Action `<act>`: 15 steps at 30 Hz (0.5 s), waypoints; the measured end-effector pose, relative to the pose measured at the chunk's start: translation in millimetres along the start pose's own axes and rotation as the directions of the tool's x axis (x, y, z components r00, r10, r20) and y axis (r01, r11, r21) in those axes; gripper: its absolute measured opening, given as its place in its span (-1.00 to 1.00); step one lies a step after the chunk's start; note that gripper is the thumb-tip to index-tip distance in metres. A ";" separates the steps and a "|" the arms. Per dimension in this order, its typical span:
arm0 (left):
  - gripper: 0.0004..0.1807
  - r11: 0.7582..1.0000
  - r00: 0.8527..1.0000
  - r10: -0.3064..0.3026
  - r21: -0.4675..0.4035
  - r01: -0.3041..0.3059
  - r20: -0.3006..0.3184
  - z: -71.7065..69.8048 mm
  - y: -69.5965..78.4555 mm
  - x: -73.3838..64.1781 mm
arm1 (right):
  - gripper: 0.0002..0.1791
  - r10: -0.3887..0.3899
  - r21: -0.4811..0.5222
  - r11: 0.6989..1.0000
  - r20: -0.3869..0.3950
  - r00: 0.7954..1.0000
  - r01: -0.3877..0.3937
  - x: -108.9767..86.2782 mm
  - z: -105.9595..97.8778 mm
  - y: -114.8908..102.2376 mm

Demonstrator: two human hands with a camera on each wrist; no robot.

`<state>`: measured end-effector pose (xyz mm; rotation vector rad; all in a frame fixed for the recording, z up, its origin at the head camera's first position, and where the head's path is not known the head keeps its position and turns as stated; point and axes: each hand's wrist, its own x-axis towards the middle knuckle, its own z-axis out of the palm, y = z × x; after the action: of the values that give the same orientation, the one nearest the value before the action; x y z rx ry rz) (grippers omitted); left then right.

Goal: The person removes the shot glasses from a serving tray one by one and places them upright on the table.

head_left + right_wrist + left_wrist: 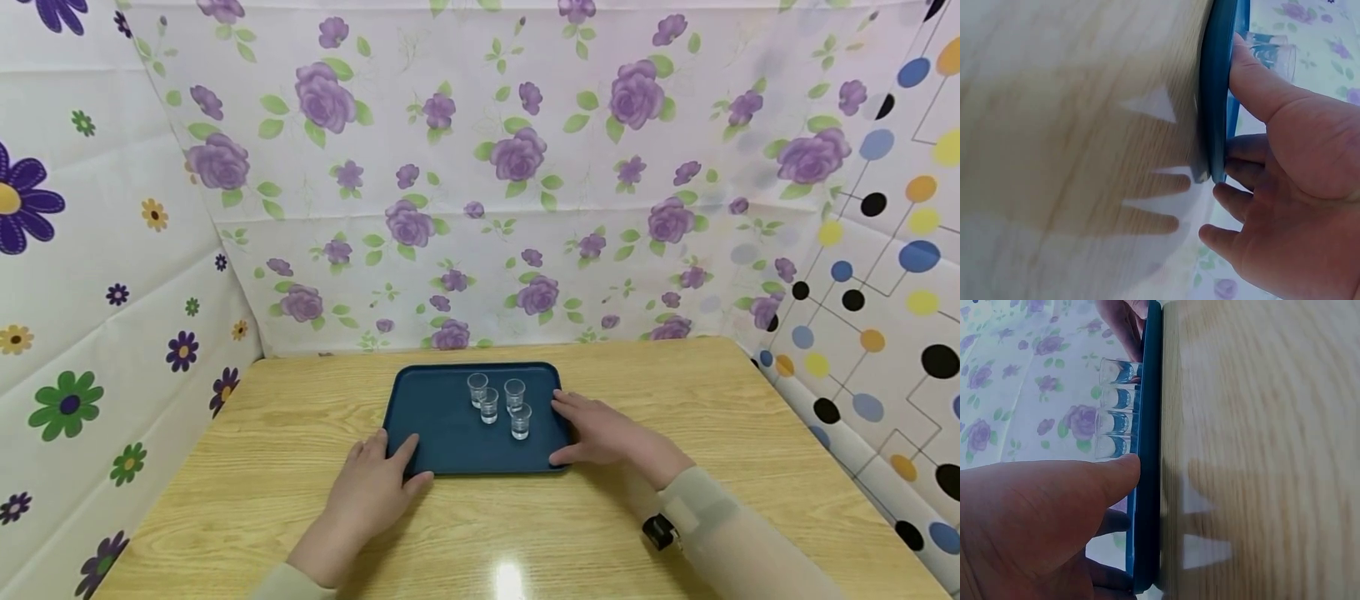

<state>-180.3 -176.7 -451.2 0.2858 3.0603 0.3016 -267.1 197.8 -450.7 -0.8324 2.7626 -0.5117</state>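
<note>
A dark blue rectangular tray (442, 421) lies on the wooden table in the head view. Several small clear shot glasses (521, 422) stand upright on its right half; in the left wrist view the glasses (1116, 409) line up along the tray's edge. My left hand (371, 487) rests at the tray's front left corner, its fingers spread and its thumb along the front rim. At the right end, my right hand (596, 429) spans the front corner with thumb and fingers apart. In the right wrist view, that thumb touches the rim of the tray (1217, 94).
The light wooden table (300, 400) extends around the tray on all sides. A white cloth with purple roses (517, 154) hangs behind it. Patterned cloths close off the left and right sides. A small black device (658, 531) sits at my right wrist.
</note>
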 end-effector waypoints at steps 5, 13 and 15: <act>-0.25 1.000 1.000 0.018 -0.008 -0.018 -0.006 1.6 4.9 -0.2 | 0.11 -0.001 0.003 1.000 0.012 1.000 0.001 -3.3 -6.1 6.2; -0.21 0.998 0.999 0.034 -0.056 -0.034 -0.007 -0.5 7.2 -0.9 | 0.10 0.001 0.068 0.998 0.012 1.000 -0.002 -5.9 -9.3 18.1; -0.19 0.997 0.999 0.037 -0.075 -0.037 -0.001 -1.7 6.4 0.4 | 0.10 -0.006 0.077 0.997 0.010 1.000 0.005 -7.0 -10.6 20.2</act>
<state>-179.7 -170.8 -448.3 0.3383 3.0372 0.4172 -274.4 220.3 -448.0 -0.8234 2.7135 -0.6086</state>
